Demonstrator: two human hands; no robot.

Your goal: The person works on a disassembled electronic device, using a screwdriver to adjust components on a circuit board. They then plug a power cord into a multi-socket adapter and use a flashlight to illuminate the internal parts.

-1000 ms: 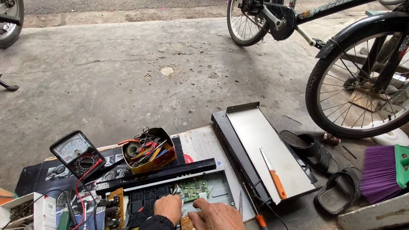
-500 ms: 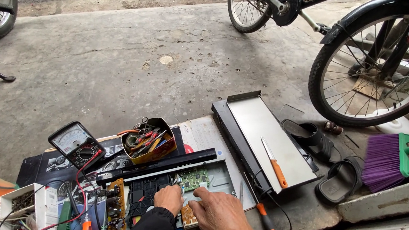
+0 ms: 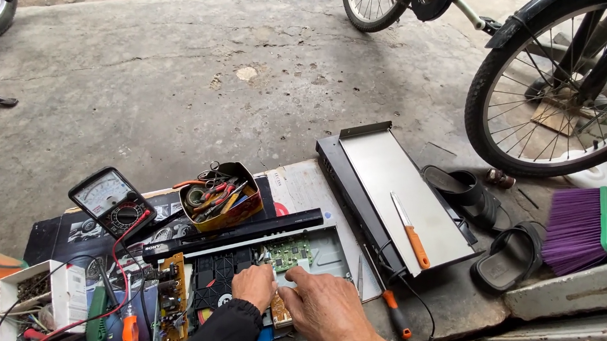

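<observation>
An opened disc player chassis (image 3: 315,254) lies on the floor in front of me, with a green circuit board (image 3: 288,252) and a yellow-brown board (image 3: 173,301) inside. My left hand (image 3: 254,286), in a dark sleeve, rests with curled fingers on the chassis just below the green board. My right hand (image 3: 325,311) lies beside it, fingertips touching a small brown board (image 3: 279,308) at the chassis front. What the fingers pinch is hidden. The black front panel (image 3: 241,234) lies along the far edge.
The player's metal cover (image 3: 389,181) lies to the right with an orange-handled knife (image 3: 414,237) on it. A second orange screwdriver (image 3: 393,311), an analogue multimeter (image 3: 112,202), a tin of tools (image 3: 220,196), sandals (image 3: 506,255), a purple broom (image 3: 584,229) and a bicycle wheel (image 3: 563,83) surround me.
The view has tilted down and moved closer. Both hands stay on the chassis; the right hand has shifted slightly left toward the left hand.
</observation>
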